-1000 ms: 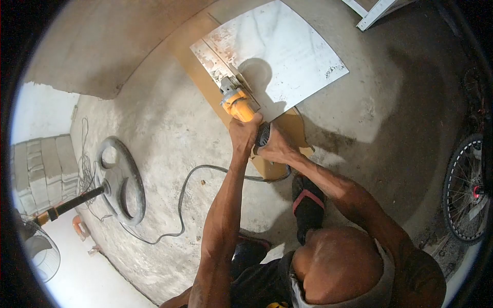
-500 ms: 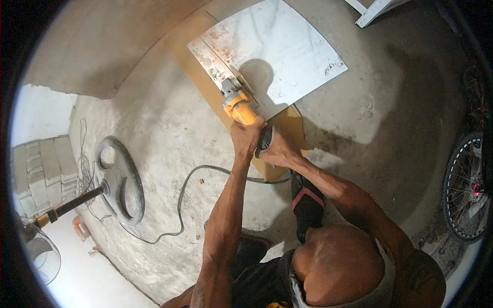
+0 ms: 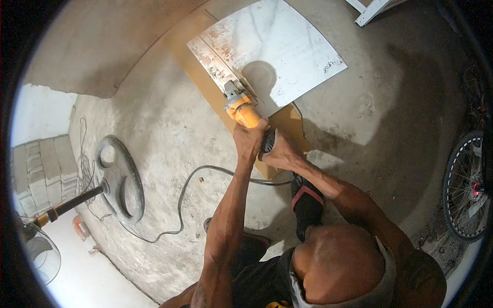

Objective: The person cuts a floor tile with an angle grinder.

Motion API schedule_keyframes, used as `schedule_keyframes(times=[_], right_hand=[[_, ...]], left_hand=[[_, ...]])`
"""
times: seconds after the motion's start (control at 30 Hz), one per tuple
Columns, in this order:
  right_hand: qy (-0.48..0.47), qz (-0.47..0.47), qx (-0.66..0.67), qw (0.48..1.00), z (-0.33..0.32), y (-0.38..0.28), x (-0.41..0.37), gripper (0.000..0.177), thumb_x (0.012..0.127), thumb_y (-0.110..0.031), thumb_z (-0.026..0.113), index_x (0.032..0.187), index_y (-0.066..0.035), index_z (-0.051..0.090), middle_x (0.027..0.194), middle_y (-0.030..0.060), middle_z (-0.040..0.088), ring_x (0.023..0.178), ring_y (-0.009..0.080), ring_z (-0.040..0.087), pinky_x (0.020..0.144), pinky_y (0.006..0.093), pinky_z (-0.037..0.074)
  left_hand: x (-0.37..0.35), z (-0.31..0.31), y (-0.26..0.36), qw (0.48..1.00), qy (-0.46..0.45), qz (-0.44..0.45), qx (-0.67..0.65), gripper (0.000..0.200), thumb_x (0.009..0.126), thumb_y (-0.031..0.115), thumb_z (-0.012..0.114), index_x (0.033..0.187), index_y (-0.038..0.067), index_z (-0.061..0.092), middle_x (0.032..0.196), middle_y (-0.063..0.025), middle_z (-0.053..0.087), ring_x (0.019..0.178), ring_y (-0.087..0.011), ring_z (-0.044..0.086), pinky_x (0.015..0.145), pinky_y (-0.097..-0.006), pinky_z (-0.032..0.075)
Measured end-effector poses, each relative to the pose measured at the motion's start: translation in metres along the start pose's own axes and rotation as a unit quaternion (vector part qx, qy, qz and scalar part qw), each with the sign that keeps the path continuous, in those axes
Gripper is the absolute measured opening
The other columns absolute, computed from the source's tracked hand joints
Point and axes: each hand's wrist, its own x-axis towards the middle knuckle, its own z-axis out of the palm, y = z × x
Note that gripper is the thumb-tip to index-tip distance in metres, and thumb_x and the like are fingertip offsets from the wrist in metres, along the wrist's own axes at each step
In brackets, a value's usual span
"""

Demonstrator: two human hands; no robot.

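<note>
My left hand (image 3: 248, 137) is wrapped round the yellow body of an angle grinder (image 3: 244, 112), just behind its grey head. Behind it, my right hand (image 3: 280, 151) grips the black rear handle. The grinder's disc end rests at a straight cut line near the left edge of a white marbled tile (image 3: 292, 51). Reddish-brown dust lies along that line. Under the tile is a sheet of brown cardboard (image 3: 205, 92) on the concrete floor. The disc itself is mostly hidden by the guard.
A black cable (image 3: 181, 205) curves over the floor to the left. Beyond it stand a fan's round grey base (image 3: 134, 179) and pole. Grey blocks (image 3: 43, 169) are stacked at far left, a bicycle wheel (image 3: 465, 187) is at right, and a white frame (image 3: 371, 12) at top right.
The grinder and both my hands have shifted slightly down and to the right, along the line on the tile. My grip looks the same.
</note>
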Motion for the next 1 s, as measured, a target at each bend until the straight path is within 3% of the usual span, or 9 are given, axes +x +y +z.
schedule_keyframes(times=[0.1, 0.2, 0.3, 0.5, 0.6, 0.8, 1.0], right_hand=[[-0.032, 0.011, -0.018, 0.999, -0.008, -0.006, -0.001, 0.066, 0.063, -0.018, 0.078, 0.116, 0.007, 0.047, 0.099, 0.0205, 0.061, 0.096, 0.0305, 0.063, 0.083, 0.0394, 0.051], [-0.046, 0.049, 0.038, 0.997, -0.011, -0.015, -0.005, 0.065, 0.062, -0.017, 0.078, 0.114, 0.007, 0.047, 0.098, 0.0198, 0.061, 0.095, 0.0298, 0.063, 0.082, 0.0386, 0.051], [0.032, -0.038, -0.034, 0.998, 0.003, 0.011, -0.004, 0.063, 0.062, -0.016, 0.077, 0.113, 0.006, 0.047, 0.097, 0.0185, 0.061, 0.093, 0.0283, 0.063, 0.08, 0.0376, 0.051], [-0.01, 0.0, 0.019, 1.0, 0.006, 0.018, -0.004, 0.064, 0.061, -0.014, 0.077, 0.113, 0.006, 0.045, 0.095, 0.017, 0.06, 0.089, 0.0267, 0.061, 0.078, 0.0374, 0.051], [-0.001, 0.014, -0.018, 1.0, 0.008, 0.02, -0.002, 0.065, 0.061, -0.014, 0.077, 0.113, 0.006, 0.045, 0.095, 0.0166, 0.059, 0.088, 0.0264, 0.061, 0.078, 0.0371, 0.051], [0.041, -0.059, -0.029, 0.997, 0.007, 0.024, -0.008, 0.064, 0.061, -0.014, 0.077, 0.112, 0.007, 0.046, 0.095, 0.0166, 0.059, 0.088, 0.0259, 0.061, 0.077, 0.0366, 0.051], [0.017, -0.013, -0.019, 1.0, 0.009, 0.029, -0.01, 0.06, 0.061, -0.014, 0.077, 0.11, 0.007, 0.047, 0.093, 0.0156, 0.06, 0.088, 0.0252, 0.061, 0.077, 0.0362, 0.051]], left_hand=[[-0.002, 0.001, 0.002, 1.0, -0.002, -0.001, -0.02, 0.034, 0.076, 0.021, 0.07, 0.095, -0.005, 0.06, 0.081, -0.0127, 0.068, 0.073, -0.0193, 0.067, 0.068, -0.0307, 0.053], [-0.006, 0.0, 0.007, 1.0, -0.004, -0.011, -0.005, 0.035, 0.076, 0.021, 0.07, 0.097, -0.005, 0.059, 0.08, -0.0125, 0.068, 0.073, -0.0194, 0.067, 0.068, -0.0308, 0.053], [-0.01, 0.001, 0.005, 1.0, -0.015, 0.0, -0.009, 0.036, 0.077, 0.021, 0.07, 0.098, -0.006, 0.059, 0.081, -0.0124, 0.068, 0.073, -0.0194, 0.067, 0.068, -0.0308, 0.053], [-0.014, 0.004, 0.002, 1.0, -0.003, 0.002, -0.009, 0.037, 0.077, 0.022, 0.071, 0.098, -0.006, 0.059, 0.081, -0.0125, 0.068, 0.073, -0.0192, 0.067, 0.067, -0.0307, 0.053], [-0.013, 0.003, 0.002, 1.0, -0.003, 0.001, -0.005, 0.038, 0.077, 0.024, 0.072, 0.098, -0.006, 0.059, 0.081, -0.0126, 0.068, 0.074, -0.0196, 0.067, 0.068, -0.031, 0.053], [-0.015, 0.005, -0.007, 1.0, -0.015, -0.005, -0.003, 0.043, 0.076, 0.028, 0.072, 0.099, -0.005, 0.058, 0.082, -0.0127, 0.068, 0.075, -0.0206, 0.066, 0.07, -0.0316, 0.052], [-0.014, 0.006, -0.016, 1.0, -0.015, -0.012, -0.017, 0.044, 0.075, 0.027, 0.072, 0.101, -0.006, 0.058, 0.085, -0.0128, 0.067, 0.077, -0.0205, 0.066, 0.07, -0.0317, 0.052]])
